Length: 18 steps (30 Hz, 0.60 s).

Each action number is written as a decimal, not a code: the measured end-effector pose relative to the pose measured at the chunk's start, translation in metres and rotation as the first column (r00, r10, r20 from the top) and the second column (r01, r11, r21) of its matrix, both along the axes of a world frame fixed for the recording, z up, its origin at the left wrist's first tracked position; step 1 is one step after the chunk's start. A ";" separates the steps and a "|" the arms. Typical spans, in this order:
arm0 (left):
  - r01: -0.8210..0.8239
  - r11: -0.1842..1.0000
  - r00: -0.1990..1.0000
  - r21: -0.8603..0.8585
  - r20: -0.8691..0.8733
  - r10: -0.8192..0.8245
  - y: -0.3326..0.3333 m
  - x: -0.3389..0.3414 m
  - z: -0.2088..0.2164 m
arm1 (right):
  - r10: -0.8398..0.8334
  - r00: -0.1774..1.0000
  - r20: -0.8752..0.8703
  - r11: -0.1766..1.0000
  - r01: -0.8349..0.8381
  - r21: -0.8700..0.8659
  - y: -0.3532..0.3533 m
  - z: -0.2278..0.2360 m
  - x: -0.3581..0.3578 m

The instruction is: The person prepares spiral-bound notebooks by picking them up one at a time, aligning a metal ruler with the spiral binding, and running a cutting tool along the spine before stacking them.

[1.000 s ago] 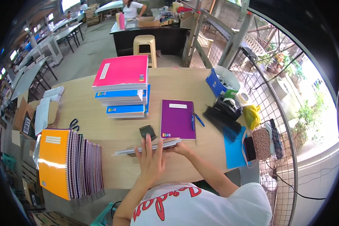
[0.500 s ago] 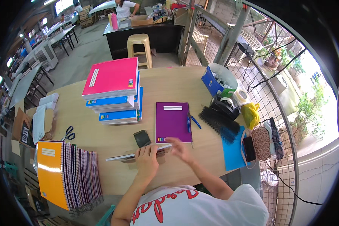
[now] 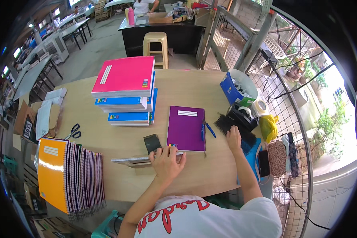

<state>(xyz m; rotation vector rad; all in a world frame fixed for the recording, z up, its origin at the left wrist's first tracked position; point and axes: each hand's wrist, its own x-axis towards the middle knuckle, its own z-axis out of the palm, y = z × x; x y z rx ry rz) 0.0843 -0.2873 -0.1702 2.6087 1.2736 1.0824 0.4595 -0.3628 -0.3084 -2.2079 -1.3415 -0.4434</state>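
Near the table's front, my left hand (image 3: 167,163) is closed over the top edge of a notebook (image 3: 133,159) stood on its long edge, seen nearly edge-on. My right hand (image 3: 234,138) has its fingers bent down onto a heap of black spiral binding coils (image 3: 245,139) at the right; its fingertips are partly hidden among them. A purple spiral notebook (image 3: 185,129) lies flat between my hands, and blue-handled pliers (image 3: 208,130) rest across its right edge. Just beyond my left fingers is a small dark block (image 3: 152,143).
Pink and blue notebooks (image 3: 125,77) are stacked at the back left. Several spiral-bound notebooks (image 3: 53,174) stand at the front left, near scissors (image 3: 74,132). At right are a tape dispenser (image 3: 242,115), a tub (image 3: 235,88), a yellow bag (image 3: 269,127) and a phone (image 3: 263,163).
My right hand has left the upright notebook and moved right onto the black coils. My left hand has slid right along the notebook's top edge. The whole view has shifted slightly.
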 end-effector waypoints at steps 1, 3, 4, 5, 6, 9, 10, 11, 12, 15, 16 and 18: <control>-0.003 1.000 1.000 -0.005 -0.003 0.003 -0.001 0.002 -0.002 | 0.041 0.989 -0.141 0.995 -0.054 -0.086 -0.005 0.009 0.006; -0.020 1.000 1.000 -0.005 0.003 0.020 -0.001 0.002 -0.007 | 0.194 0.954 -0.228 0.980 -0.199 -0.002 0.002 0.038 -0.003; -0.029 1.000 1.000 -0.007 0.001 0.029 -0.001 0.001 -0.007 | 0.338 0.894 -0.293 0.941 -0.325 0.094 0.007 0.061 -0.012; -0.036 0.999 0.999 -0.016 0.003 0.036 -0.001 0.000 -0.007 | 0.405 0.808 -0.427 0.912 -0.389 0.129 0.013 0.088 -0.031; -0.032 0.999 0.999 -0.024 0.009 0.032 -0.002 0.001 -0.006 | 0.402 0.810 -0.426 0.914 -0.386 0.127 0.011 0.104 -0.045; 0.100 0.993 0.985 -0.066 0.149 -0.089 -0.003 -0.006 0.007 | 0.545 0.691 -0.476 0.779 -0.627 -0.018 0.012 0.138 -0.090; 0.094 0.993 0.986 -0.066 0.145 -0.084 -0.002 -0.011 0.005 | 0.607 0.617 -0.502 0.732 -0.679 0.050 0.014 0.151 -0.115; 0.144 0.985 0.984 -0.093 0.122 -0.132 0.000 -0.015 0.001 | 0.658 0.543 -0.521 0.685 -0.719 0.116 0.015 0.161 -0.133; 0.187 0.975 0.980 -0.120 0.098 -0.176 0.000 -0.019 0.000 | 0.660 0.538 -0.524 0.682 -0.722 0.118 0.016 0.168 -0.147; 0.198 0.970 0.978 -0.142 0.096 -0.185 -0.004 -0.020 0.001 | 0.573 0.490 -0.656 0.682 -0.729 0.051 0.022 0.172 -0.170; 0.195 0.971 0.978 -0.140 0.096 -0.183 -0.005 -0.020 0.000 | 0.576 0.489 -0.655 0.680 -0.731 0.052 0.024 0.170 -0.172; 0.178 0.980 0.980 -0.088 0.110 -0.168 -0.006 -0.019 -0.002 | 0.653 0.467 -0.596 0.652 -0.748 0.129 0.027 0.168 -0.177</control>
